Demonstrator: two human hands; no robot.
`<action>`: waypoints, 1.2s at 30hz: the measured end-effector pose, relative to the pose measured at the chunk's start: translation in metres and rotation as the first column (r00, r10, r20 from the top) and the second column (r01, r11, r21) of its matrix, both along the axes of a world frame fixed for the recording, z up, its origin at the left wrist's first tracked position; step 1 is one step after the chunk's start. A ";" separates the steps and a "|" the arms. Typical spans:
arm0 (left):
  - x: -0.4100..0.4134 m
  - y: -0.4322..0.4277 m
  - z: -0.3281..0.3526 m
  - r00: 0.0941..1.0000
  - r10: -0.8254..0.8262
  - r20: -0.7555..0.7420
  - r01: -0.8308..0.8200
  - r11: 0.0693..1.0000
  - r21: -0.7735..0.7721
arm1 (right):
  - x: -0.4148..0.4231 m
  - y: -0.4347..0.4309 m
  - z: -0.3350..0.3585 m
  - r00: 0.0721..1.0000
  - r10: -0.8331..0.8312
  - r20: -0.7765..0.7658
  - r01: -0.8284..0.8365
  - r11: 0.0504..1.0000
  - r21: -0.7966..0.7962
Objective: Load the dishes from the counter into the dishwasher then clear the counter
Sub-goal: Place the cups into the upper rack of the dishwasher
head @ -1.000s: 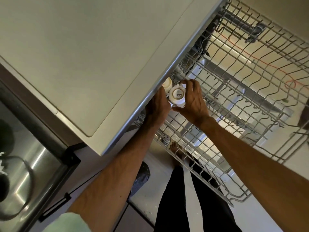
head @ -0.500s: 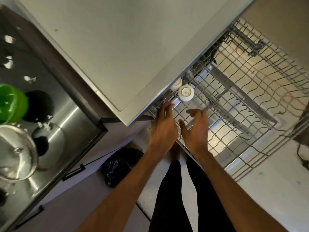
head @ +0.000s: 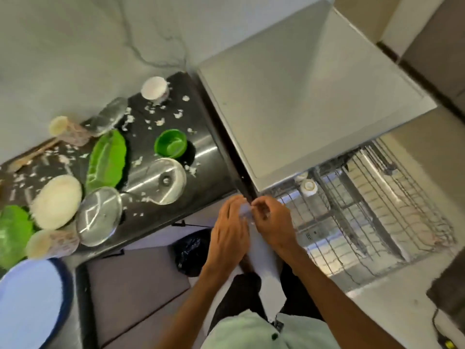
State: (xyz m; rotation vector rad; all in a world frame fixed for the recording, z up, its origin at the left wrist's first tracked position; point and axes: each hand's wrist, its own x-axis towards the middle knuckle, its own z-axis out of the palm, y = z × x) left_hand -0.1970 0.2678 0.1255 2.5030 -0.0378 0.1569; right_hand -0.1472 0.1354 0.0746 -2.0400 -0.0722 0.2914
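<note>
Kitchen floor is showing pale beneath the person, whose left hand [head: 229,233] and right hand [head: 273,222] are meeting fingertip to fingertip just off the counter [head: 201,172] corner. Their fingers are curling, but blur is hiding whether they are pinching anything. To their right the drawn-out rack [head: 364,235] is holding two white cups [head: 309,188] at its left edge, under the dishwasher [head: 302,96] top. On the counter, two lids [head: 163,181], a white plate [head: 56,201], a green plate [head: 107,159] and a green bowl [head: 171,146] are lying among white scraps. Farther back, an upturned cup [head: 154,88] is standing by the wall.
</note>
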 end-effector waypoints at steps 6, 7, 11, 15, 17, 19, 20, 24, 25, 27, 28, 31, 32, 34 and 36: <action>-0.047 0.113 0.040 0.945 0.327 0.015 -0.327 0.945 -0.005 | -0.006 0.109 0.061 0.972 0.194 0.133 -0.198 0.980 0.020; -0.055 0.132 0.044 0.932 0.360 0.035 -0.359 0.933 -0.010 | -0.005 0.128 0.068 0.963 0.223 0.152 -0.228 0.974 0.014; -0.086 0.201 0.053 0.877 0.479 0.043 -0.477 0.878 -0.044 | -0.011 0.204 0.088 0.931 0.287 0.225 -0.281 0.958 -0.057; -0.120 0.261 0.057 0.822 0.568 0.030 -0.567 0.822 -0.051 | -0.029 0.269 0.091 0.903 0.369 0.221 -0.359 0.930 -0.085; -0.136 0.286 0.061 0.779 0.626 0.026 -0.624 0.779 -0.066 | -0.041 0.296 0.090 0.880 0.430 0.201 -0.417 0.903 -0.105; -0.149 0.307 0.062 0.751 0.659 0.029 -0.656 0.751 -0.073 | -0.048 0.319 0.091 0.859 0.479 0.183 -0.460 0.878 -0.134; -0.155 0.317 0.062 0.742 0.670 0.028 -0.668 0.742 -0.067 | -0.051 0.328 0.093 0.849 0.497 0.180 -0.475 0.867 -0.154; -0.169 0.348 0.063 0.691 0.722 0.028 -0.717 0.691 -0.092 | -0.053 0.361 0.101 0.819 0.545 0.177 -0.517 0.836 -0.181; -0.171 0.352 0.065 0.671 0.740 0.037 -0.734 0.671 -0.102 | -0.053 0.368 0.103 0.812 0.555 0.179 -0.527 0.830 -0.182; -0.175 0.358 0.072 0.621 0.783 0.039 -0.777 0.621 -0.104 | -0.051 0.383 0.103 0.802 0.571 0.174 -0.545 0.820 -0.177; -0.176 0.361 0.074 0.588 0.808 0.045 -0.802 0.589 -0.099 | -0.050 0.390 0.103 0.798 0.578 0.173 -0.552 0.815 -0.177; -0.179 0.375 0.070 0.509 0.861 0.002 -0.858 0.508 -0.074 | -0.047 0.413 0.102 0.768 0.616 0.173 -0.586 0.786 -0.197; -0.180 0.382 0.067 0.487 0.873 -0.035 -0.873 0.484 -0.059 | -0.046 0.421 0.102 0.757 0.632 0.168 -0.603 0.774 -0.194; -0.180 0.400 0.059 0.446 0.891 -0.084 -0.895 0.444 -0.038 | -0.042 0.435 0.102 0.732 0.662 0.160 -0.634 0.749 -0.193; -0.176 0.418 0.051 0.413 0.901 -0.129 -0.909 0.417 0.000 | -0.033 0.450 0.101 0.704 0.692 0.161 -0.666 0.721 -0.189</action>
